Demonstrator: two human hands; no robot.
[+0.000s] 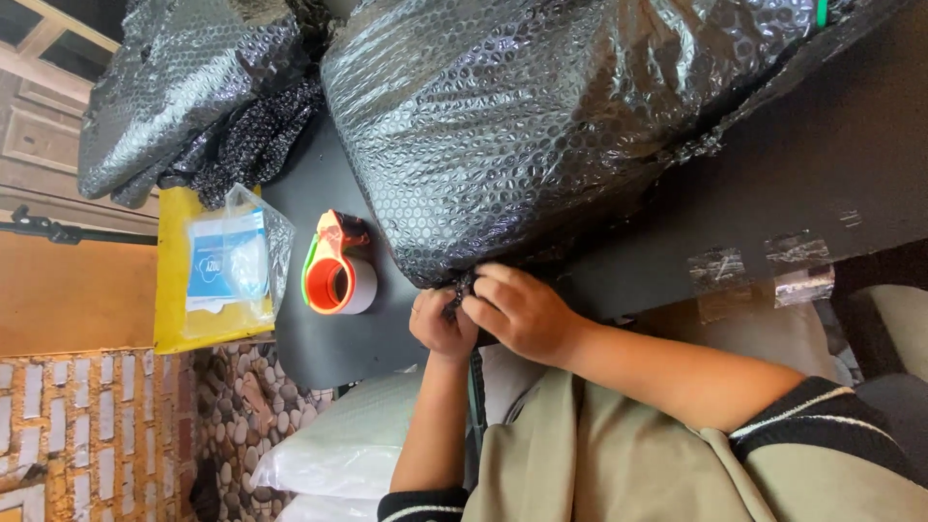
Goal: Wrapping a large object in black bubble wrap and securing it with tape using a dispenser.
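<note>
Both hands meet just below the centre of the frame, at the lower edge of a large bundle wrapped in black bubble wrap (pixel 541 126) that fills the upper middle of the view and lies on a dark table (pixel 812 164). The picture is turned sideways, so which hand is which rests on the run of the forearms. The left hand (pixel 441 324), the one further left in the frame, has its fingers curled tight and pinches a bit of the wrap's edge. The right hand (pixel 522 311) sits just beside it, touching it, fingers bent and closed over the same edge of the bundle; its forearm runs off toward the lower right into a beige sleeve with a dark striped cuff. Left of the hands, on the table, stands an orange and green tape dispenser (pixel 333 266) with a roll of tape in it, near the bundle but apart from it. Further left lies a clear plastic bag with blue and white contents (pixel 237 261) on a yellow surface (pixel 172 290). In the upper left corner is a second bubble-wrapped bundle (pixel 174 87). Strips of clear tape (pixel 764 266) stick to the table edge at the right.
</note>
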